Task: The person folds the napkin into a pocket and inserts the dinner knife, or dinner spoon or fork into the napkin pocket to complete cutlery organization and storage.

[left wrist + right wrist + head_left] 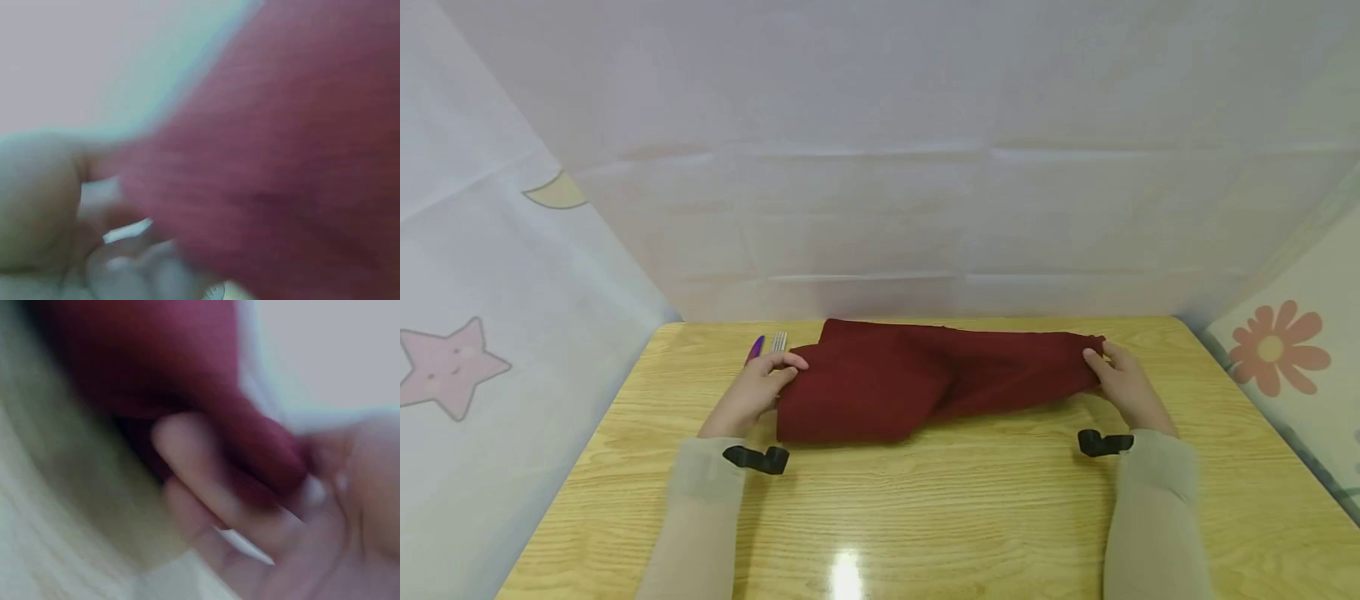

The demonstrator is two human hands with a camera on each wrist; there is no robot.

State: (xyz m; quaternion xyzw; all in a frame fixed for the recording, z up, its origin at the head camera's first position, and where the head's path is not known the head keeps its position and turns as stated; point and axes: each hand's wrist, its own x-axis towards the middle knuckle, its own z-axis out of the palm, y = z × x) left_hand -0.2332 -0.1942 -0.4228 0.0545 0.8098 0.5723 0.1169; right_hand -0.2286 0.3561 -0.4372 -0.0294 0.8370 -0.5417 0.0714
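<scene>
Both hands engaged on one sheet of dark red, matte, soft-looking cloth (865,387), at the far part of the pale yellow wood-grain table (880,517). The person's left hand (756,392) pinches its left edge between thumb and fingers; the right hand (1126,387) grasps the bunched right end, fingers curled beneath, as the right wrist view shows.

Step in hand, as judged: working the cloth by its two ends. Good practice would be light, even tension, both hands level, pulling outward until the slanting middle crease eases. The right end wants re-pinching at a single corner, since gathered fabric likely carries wrinkles inward. The left hand should go gently, being just beside a slim, round-tipped purple object (756,347) and a shiny metal fork (779,341), tines visible.

Shape: broad, layered panel at left, narrowing to a twisted taper at right. Weave too blurred to tell
</scene>
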